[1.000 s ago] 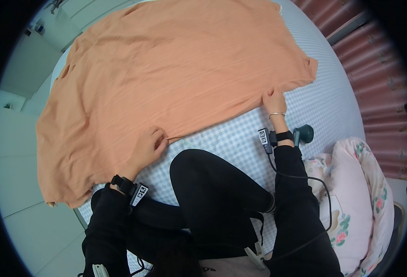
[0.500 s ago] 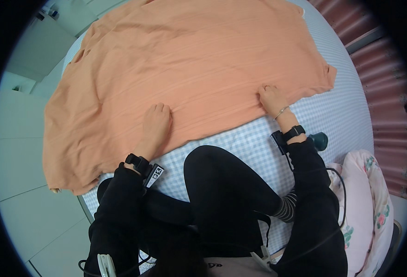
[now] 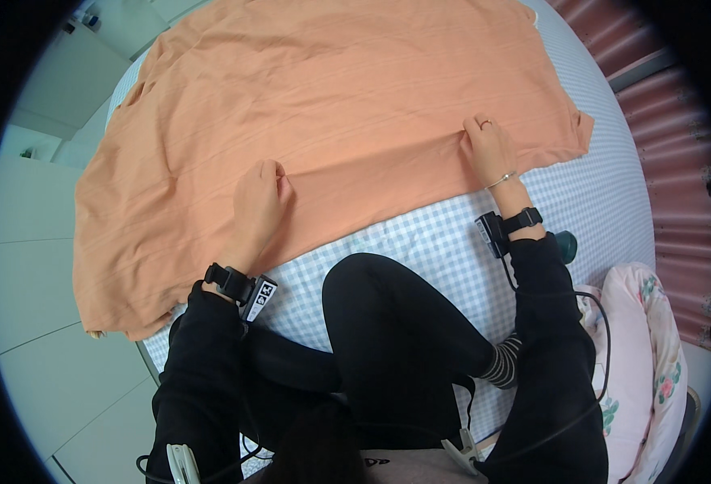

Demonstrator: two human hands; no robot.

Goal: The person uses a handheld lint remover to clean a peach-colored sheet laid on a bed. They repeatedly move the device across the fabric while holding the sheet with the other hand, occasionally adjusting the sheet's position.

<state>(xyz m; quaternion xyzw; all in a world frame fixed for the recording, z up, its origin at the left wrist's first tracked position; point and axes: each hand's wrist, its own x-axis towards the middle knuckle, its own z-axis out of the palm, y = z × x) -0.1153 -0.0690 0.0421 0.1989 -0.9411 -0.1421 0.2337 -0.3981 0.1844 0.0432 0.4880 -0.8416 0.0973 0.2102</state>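
A large orange cloth [image 3: 339,97] lies spread over the bed, with soft wrinkles and a bunched left side. My left hand [image 3: 260,202] pinches it left of centre, a little in from its near edge. Farther right, my right hand [image 3: 489,149] grips the same cloth, fingertips closed on it. Between the two hands the fabric is drawn up into a taut straight ridge. What the cloth is exactly, a blanket or a large garment, I cannot tell.
A blue-and-white checked sheet [image 3: 404,230] covers the bed, with my bent legs [image 3: 388,323] on it. A dark green object [image 3: 566,246] stands beside my right wrist. Pink floral bedding [image 3: 638,363] lies at the right, near a pink curtain [image 3: 670,177]. Pale floor [image 3: 41,282] shows left.
Both hands have lifted and moved slightly away from me, the right one farthest. The cloth between them has tightened from loose wrinkles into a raised fold.
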